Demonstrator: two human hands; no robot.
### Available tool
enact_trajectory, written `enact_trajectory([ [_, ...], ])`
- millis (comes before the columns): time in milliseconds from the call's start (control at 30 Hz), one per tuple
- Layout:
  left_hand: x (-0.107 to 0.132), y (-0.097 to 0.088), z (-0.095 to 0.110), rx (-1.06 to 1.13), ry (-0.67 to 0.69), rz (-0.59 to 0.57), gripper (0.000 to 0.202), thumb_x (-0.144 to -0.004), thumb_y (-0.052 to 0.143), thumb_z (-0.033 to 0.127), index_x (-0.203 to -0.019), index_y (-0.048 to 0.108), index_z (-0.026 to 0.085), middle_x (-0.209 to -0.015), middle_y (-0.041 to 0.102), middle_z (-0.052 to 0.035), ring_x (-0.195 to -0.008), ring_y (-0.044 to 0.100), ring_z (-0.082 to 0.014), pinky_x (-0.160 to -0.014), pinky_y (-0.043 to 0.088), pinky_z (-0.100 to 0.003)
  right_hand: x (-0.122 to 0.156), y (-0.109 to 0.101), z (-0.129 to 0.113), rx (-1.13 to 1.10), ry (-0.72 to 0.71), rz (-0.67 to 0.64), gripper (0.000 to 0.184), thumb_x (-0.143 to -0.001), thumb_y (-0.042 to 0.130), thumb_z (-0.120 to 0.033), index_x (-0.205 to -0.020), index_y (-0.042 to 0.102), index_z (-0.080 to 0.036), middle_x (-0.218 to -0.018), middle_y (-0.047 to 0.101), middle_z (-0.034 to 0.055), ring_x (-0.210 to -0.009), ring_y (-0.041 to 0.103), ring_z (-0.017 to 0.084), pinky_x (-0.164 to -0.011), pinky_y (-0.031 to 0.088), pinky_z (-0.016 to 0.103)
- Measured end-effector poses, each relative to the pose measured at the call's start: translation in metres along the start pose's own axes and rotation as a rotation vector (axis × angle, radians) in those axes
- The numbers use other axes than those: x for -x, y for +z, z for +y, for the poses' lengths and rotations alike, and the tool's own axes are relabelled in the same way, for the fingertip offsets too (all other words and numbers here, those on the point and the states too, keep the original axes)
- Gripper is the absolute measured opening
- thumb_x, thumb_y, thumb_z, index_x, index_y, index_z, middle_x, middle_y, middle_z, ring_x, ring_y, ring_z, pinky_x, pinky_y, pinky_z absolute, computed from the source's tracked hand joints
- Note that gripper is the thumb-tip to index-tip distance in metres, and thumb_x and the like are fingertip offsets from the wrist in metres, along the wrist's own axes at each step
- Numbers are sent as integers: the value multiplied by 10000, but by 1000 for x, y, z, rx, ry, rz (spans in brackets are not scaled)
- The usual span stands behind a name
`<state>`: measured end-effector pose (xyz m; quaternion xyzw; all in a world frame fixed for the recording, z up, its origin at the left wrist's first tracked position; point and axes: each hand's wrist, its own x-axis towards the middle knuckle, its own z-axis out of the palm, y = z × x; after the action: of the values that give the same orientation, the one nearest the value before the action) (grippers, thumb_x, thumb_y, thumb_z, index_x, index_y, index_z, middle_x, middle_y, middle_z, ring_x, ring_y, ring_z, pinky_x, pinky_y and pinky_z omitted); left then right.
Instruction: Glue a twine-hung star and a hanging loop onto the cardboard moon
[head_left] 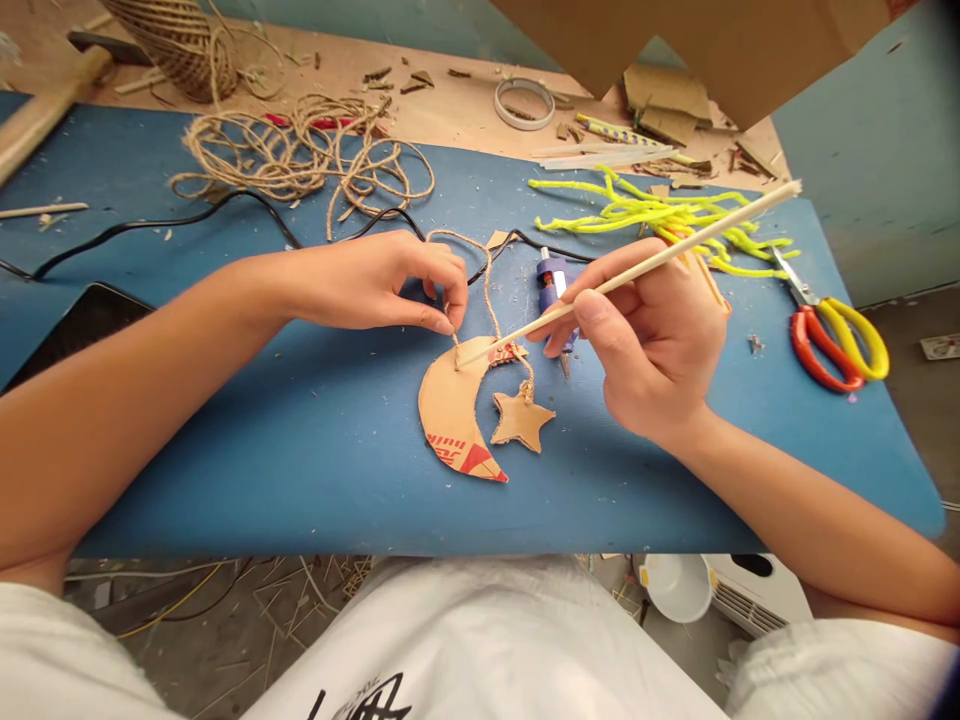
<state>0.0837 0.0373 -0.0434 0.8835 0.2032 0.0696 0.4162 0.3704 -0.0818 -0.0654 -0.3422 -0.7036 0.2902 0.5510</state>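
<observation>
Rather unclear red lettering (448,448) marks the cardboard crescent (442,402) below the left hand (427,285).

The star (523,421) lies right of the moon (444,400), scissors (815,303) farther right.

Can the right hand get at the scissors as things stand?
Probably yes: the scissors lie to the right of the right hand, their handles uncovered. But that hand holds a stick, which it would likely have to put down first.

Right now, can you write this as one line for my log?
left hand: pinching twine | right hand: holding wooden stick, tip at cardboard moon | cardboard star: beside moon | scissors: on blue tabletop
</observation>
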Motion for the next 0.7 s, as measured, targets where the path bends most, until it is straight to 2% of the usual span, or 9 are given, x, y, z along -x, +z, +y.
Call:
enact_trajectory([
  [367,-1,2,-3,-29,0,-4,185,-1063,770,441,-996,820,276,-1047,815,-39,-1044,734,-221,-978,502,-337,0,1,-1,4,-10,-17,123,-1186,729,-376,-1093,769,-306,-867,798,-28,-666,809,164,-557,627,320],
  [533,-2,3,-2,-24,-24,3,237,-1061,790,500,-985,825,279,-1042,822,-49,-1027,731,-232,-970,505,-347,-1,1,-2,11,-30,34,135,-1174,763,-410,-1079,770,-316,-873,803,-33,-673,816,166,-563,642,320],
  [700,-3,3,-2,-24,-26,4,262,-1066,791,521,-980,826,276,-1041,822,-55,-1026,727,-235,-969,505,-351,-1,1,-2,42,-22,12,175,-1181,757,-442,-1064,756,-311,-842,804,-37,-632,793,156,-545,623,313],
])
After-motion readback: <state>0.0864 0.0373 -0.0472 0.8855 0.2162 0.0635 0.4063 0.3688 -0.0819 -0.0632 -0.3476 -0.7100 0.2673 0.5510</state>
